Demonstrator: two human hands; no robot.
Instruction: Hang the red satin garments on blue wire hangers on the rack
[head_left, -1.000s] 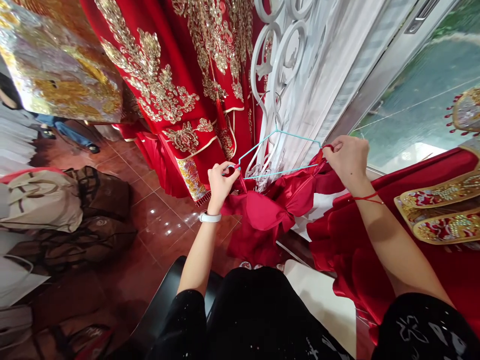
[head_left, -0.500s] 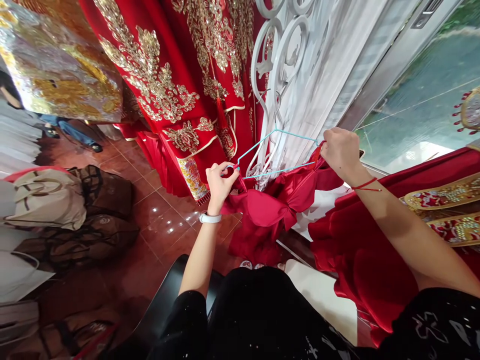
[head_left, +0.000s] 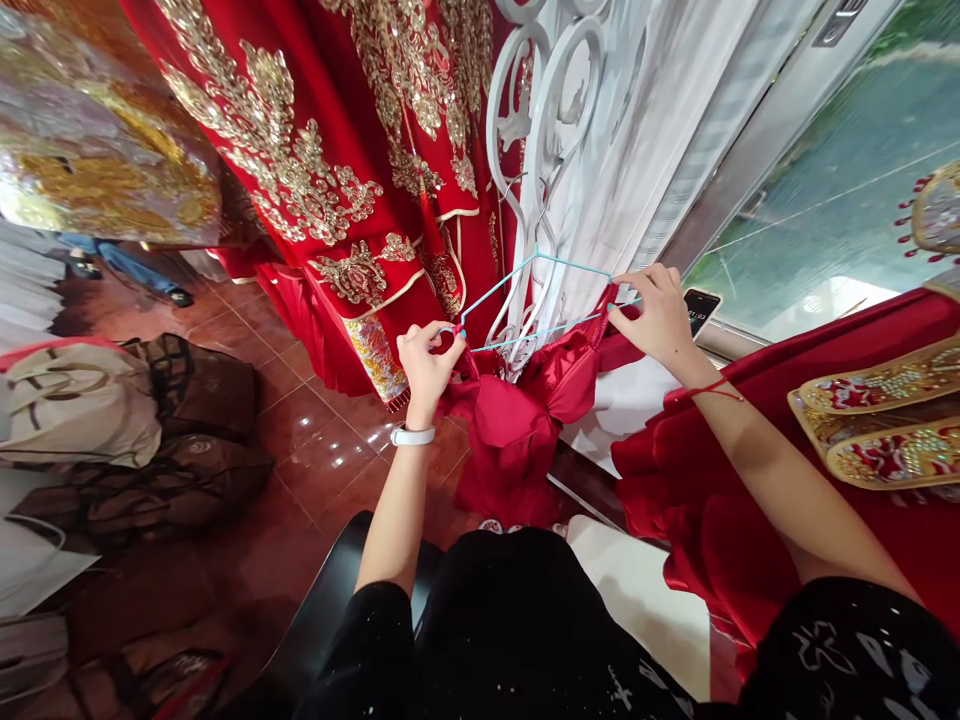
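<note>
A thin light-blue clothes hanger [head_left: 537, 255] is stretched between my two hands, its metal hook up against a white scrolled frame. From it hangs a red satin dress [head_left: 514, 412], with a strap at each end of the hanger. My left hand [head_left: 427, 362] is closed in a pinch on the hanger's left corner and the strap there. At the opposite corner, my right hand [head_left: 651, 312] pinches the hanger with thumb and fingers, beside the other strap. Whether the hook rests on the frame, I cannot tell.
The white scrolled metal frame [head_left: 536, 110] stands ahead, beside red gowns [head_left: 322, 150] with gold embroidery. A phone [head_left: 703, 312] lies by the window at right. Bags [head_left: 202, 400] sit on the left floor. A black chair [head_left: 330, 590] and embroidered red fabric [head_left: 750, 400] flank me.
My right hand has shifted left and its fingers have loosened from a fist to a pinch at the hanger's corner. The right strap now sits lower and closer in. A phone is now uncovered.
</note>
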